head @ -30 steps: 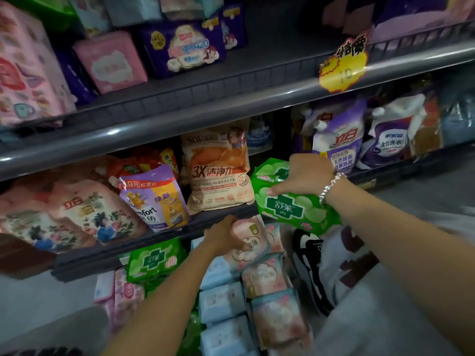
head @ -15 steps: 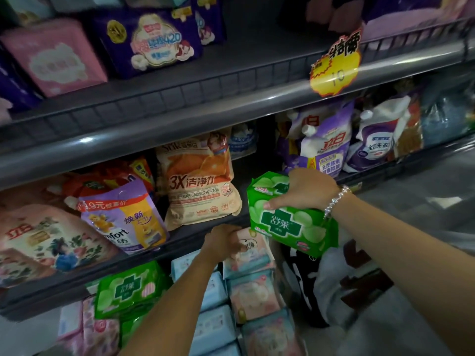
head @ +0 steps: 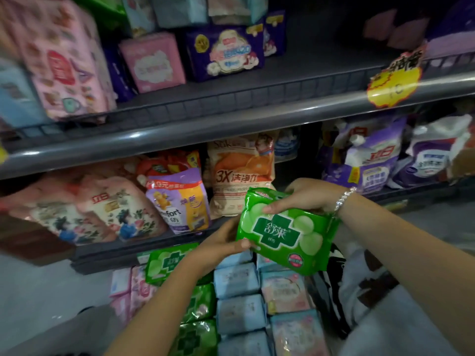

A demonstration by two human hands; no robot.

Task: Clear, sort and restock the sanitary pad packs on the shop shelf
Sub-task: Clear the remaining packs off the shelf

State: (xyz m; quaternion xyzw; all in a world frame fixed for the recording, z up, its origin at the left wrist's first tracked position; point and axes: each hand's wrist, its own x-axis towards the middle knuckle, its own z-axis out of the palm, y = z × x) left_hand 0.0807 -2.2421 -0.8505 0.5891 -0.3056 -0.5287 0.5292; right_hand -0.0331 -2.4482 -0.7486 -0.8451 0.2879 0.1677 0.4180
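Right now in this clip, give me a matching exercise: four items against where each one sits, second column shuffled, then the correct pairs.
Items
1. green pack
2. purple pack
3. orange pouch
4. blue packs

Places
A. middle shelf, behind the hands
B. bottom row, below the hands
C. held between left hand and right hand
D. top shelf, beside a pink pack

Pairs: 1-C, 2-D, 3-A, 4-B
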